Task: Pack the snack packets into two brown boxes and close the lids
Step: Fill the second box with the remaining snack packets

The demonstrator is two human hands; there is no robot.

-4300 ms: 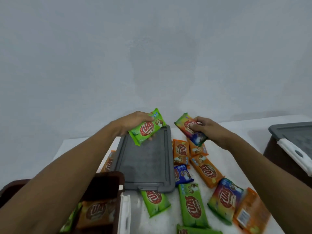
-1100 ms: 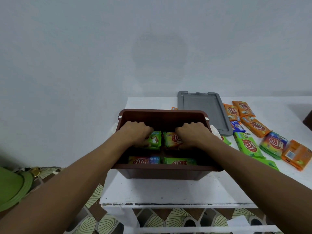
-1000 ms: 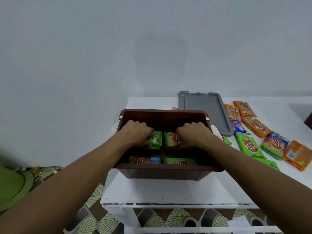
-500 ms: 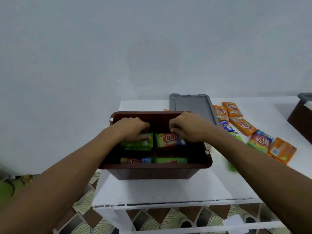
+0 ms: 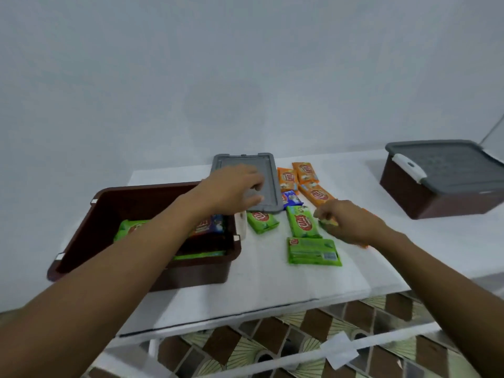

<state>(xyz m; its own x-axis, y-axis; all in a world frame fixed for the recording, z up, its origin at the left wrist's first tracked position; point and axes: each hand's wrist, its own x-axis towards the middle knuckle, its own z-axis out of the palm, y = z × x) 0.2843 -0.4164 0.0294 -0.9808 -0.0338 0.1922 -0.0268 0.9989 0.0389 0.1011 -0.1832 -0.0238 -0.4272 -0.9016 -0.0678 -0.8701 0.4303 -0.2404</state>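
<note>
**Now both hands are working beside the open box**

The left hand [image 5: 231,189] is reaching from above the open brown box [image 5: 136,203] over the near left part of the grey lid [image 5: 271,175]. That lid is lying flat on the white table [image 5: 272,285], just past the box's far right corner. The hand's fingers are hanging loosely bent and slightly apart, holding nothing.

The right hand [image 5: 350,223] is hovering low at the right side of the loose packets. Its fingers are curling onto a green-and-yellow packet [image 5: 327,221], but blur is hiding whether they are pinching it or only touching it. An orange packet [image 5: 364,245] is peeking out from under that hand's near side.

The open brown box is sitting at the near left of the table. It is holding a green packet [image 5: 131,229] on its left, a red-and-blue packet [image 5: 211,225] on its right and a green strip [image 5: 201,254] along its near wall.

Between the box and the right hand, three green loose packets are lying on the table: one [image 5: 261,221] just beside the box, one [image 5: 302,221] to its right, and one [image 5: 313,251] crosswise, nearest. A blue packet [image 5: 291,199] is lying at the lid's near right corner. Three orange loose packets [image 5: 305,171] are lying to the right of the lid.

At the far right, well apart, the closed brown box [image 5: 436,203] is standing with its dark cover [image 5: 447,165] on and a white latch [image 5: 409,167] at its left end.
</note>
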